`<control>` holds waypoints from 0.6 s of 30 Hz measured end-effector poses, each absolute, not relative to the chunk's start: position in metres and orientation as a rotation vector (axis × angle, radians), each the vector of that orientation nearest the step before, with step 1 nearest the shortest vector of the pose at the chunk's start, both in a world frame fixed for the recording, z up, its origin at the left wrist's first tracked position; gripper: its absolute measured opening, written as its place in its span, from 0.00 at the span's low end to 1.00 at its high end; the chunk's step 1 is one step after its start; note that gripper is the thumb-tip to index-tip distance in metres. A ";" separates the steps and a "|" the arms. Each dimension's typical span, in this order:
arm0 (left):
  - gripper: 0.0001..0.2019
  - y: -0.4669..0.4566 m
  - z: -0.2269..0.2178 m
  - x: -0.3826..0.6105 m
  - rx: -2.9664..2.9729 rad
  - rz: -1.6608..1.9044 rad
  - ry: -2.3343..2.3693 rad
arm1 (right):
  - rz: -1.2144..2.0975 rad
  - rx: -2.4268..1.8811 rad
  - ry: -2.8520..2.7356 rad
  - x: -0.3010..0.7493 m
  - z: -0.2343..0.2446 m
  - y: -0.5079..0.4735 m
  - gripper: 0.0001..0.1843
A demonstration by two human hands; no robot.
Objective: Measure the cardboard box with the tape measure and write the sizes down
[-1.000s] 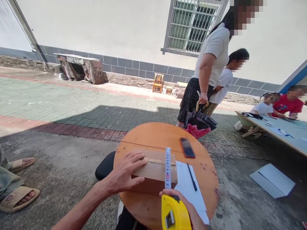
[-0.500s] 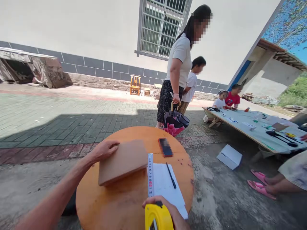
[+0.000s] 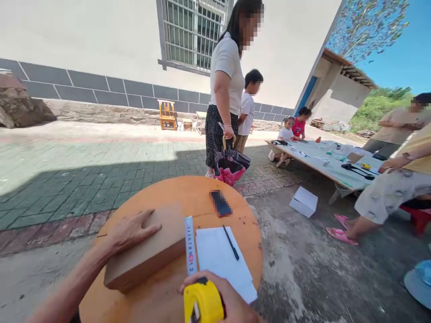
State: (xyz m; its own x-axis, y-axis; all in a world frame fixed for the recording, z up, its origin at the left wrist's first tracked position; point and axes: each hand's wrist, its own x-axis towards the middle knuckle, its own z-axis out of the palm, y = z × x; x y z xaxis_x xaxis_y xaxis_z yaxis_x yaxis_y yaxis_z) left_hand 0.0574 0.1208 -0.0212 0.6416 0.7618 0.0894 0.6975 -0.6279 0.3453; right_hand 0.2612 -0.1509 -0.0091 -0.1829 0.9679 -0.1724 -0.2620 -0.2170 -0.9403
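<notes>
My left hand (image 3: 134,230) rests on top of a brown cardboard box (image 3: 151,244), its fingers stretched out and the thumb spread apart. The box lies at an angle on a round orange wooden table (image 3: 141,303). A yellow tape measure (image 3: 203,301) is gripped in my right hand (image 3: 232,294) at the table's near side. Its white blade (image 3: 189,246) extends away from me, close beside the box's right end. Right of the blade lie white sheets of paper (image 3: 215,251) with a black pen (image 3: 230,242) on them. Farther back is a dark phone (image 3: 220,203) with an orange-red edge.
Beyond the table stands a person (image 3: 225,76) holding folded umbrellas (image 3: 230,166), with another person (image 3: 247,103) behind. At right, people sit and stand around a large low table (image 3: 303,157) bearing tools. A white box (image 3: 303,201) lies on the ground.
My view has turned right, so surroundings shift left. My left hand has slid farther onto the box's top, and the box appears tilted more, showing its near side. The tape stays extended beside it.
</notes>
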 end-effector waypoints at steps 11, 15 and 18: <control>0.25 0.015 -0.031 0.002 2.501 0.823 1.416 | 1.724 -0.930 -1.031 0.224 0.001 -0.090 0.41; 0.21 -0.019 -0.050 0.003 2.484 0.933 1.375 | 1.782 -0.914 -1.041 0.213 0.004 -0.063 0.38; 0.20 -0.020 -0.055 0.000 2.478 0.918 1.340 | 1.831 -0.928 -1.020 0.210 0.003 -0.053 0.36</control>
